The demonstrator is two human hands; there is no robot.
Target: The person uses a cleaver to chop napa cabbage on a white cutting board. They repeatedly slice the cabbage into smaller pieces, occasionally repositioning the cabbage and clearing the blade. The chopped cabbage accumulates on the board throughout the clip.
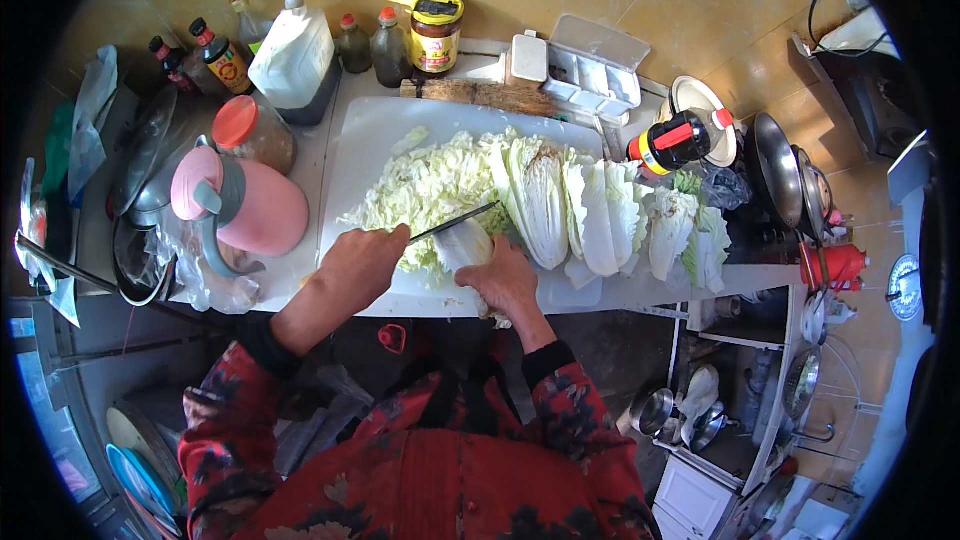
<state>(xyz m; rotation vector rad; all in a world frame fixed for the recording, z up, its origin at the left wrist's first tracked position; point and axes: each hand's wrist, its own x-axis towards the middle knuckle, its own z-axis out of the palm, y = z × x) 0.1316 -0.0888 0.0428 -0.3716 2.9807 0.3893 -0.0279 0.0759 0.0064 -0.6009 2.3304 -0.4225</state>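
Observation:
My left hand (pixel 364 266) grips a kitchen knife (pixel 454 223), its dark blade slanting up and to the right over a piece of Chinese cabbage (pixel 461 242). Pressing down on that piece is my right hand (pixel 504 277), thumb to the left, close to the blade. A heap of chopped cabbage (pixel 424 187) spreads over the white cutting board (pixel 367 124), beyond and left of the knife. Just right of my right hand rests a cut cabbage section (pixel 538 210) with a browned top. Farther right are more cabbage leaves (pixel 607 214) and another cabbage piece (pixel 670 229).
On the left stand a pink thermos jug (pixel 266 206), a red-lidded jar (pixel 251 135) and a white plastic jug (pixel 292 52). Behind the board are a yellow-lidded jar (pixel 436 37) and a seasoning box (pixel 592 79). A dark sauce bottle (pixel 675 142) and a pan (pixel 772 169) are at the right.

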